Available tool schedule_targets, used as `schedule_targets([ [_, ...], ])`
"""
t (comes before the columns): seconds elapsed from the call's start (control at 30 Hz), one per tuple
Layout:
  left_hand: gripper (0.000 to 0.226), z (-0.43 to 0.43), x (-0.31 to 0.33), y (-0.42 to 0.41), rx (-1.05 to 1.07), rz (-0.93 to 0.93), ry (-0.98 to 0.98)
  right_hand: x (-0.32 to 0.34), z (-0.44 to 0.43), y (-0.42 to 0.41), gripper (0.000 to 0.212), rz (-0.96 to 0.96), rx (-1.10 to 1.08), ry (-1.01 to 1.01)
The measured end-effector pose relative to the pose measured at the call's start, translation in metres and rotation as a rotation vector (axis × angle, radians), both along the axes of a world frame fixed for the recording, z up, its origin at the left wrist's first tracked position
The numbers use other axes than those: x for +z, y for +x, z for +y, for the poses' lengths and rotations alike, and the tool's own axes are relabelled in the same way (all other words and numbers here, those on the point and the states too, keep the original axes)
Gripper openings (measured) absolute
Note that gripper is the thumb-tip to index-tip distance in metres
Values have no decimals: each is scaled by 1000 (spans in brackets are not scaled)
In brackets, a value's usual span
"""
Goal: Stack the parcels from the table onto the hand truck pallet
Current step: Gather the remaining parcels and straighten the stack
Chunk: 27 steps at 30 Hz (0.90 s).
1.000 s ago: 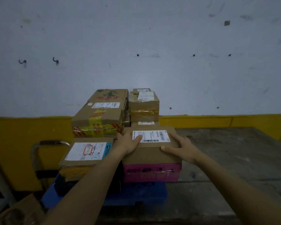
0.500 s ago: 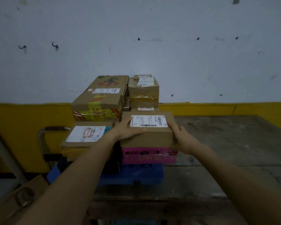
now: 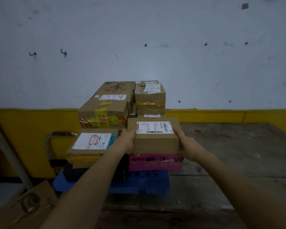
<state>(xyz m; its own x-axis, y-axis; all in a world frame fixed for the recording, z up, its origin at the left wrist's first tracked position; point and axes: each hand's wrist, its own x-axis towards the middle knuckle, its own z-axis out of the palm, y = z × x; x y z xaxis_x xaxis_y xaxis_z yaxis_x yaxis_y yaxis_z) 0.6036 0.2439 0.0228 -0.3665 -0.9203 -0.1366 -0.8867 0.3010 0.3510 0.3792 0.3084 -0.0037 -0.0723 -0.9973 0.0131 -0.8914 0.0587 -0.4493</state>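
Observation:
A flat brown parcel (image 3: 155, 139) with a white barcode label lies on top of a pink box (image 3: 155, 162) at the front right of the stack. My left hand (image 3: 128, 140) grips its left side and my right hand (image 3: 186, 144) grips its right side, fingers wrapped under the edge. The stack rests on the blue pallet (image 3: 139, 184) of the hand truck, whose metal handle (image 3: 61, 135) rises at the left. Behind stand a taped yellow-and-red parcel (image 3: 104, 113) and a small brown parcel (image 3: 149, 98). A flat parcel with a red-marked label (image 3: 92, 141) lies at the front left.
A worn wooden table (image 3: 229, 154) stretches to the right and in front of the pallet. A white and yellow wall (image 3: 139, 47) closes the back. A cardboard box (image 3: 23, 207) sits low at the left, beside a grey shelf post (image 3: 10, 154).
My hands moved from resting on top of the brown parcel to gripping its two sides. The view shifted slightly; the parcel stays on the pink box.

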Motion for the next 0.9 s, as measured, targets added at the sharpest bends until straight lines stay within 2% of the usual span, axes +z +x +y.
schedule_targets([
  [0.23, 120, -5, -2, -2, 17, 11, -13, -2, -4, -1, 103, 6, -4, 7],
  [0.47, 116, -8, 16, -1, 54, -87, 1, 9, -8, -8, 113, -34, -24, 69],
  [0.6, 99, -8, 37, 27, 44, 144, -91, 17, -14, -14, 112, -57, -40, 74],
  [0.67, 83, -8, 39, 51, 139, 196, -190, 19, -16, -12, 111, -38, -24, 93],
  [0.73, 71, -9, 32, 78, 337, 72, -257, 18, -15, -8, 110, -23, 10, 116],
  [0.8, 66, -8, 21, 104, 542, -22, -195, 15, -14, -5, 110, -1, 22, 126],
  [0.87, 69, -7, 8, 125, 618, 72, -75, 14, -14, -4, 107, 13, 12, 109],
  [0.9, 69, -9, 2, 131, 571, 152, -28, 14, -15, -4, 106, 15, 7, 105],
])
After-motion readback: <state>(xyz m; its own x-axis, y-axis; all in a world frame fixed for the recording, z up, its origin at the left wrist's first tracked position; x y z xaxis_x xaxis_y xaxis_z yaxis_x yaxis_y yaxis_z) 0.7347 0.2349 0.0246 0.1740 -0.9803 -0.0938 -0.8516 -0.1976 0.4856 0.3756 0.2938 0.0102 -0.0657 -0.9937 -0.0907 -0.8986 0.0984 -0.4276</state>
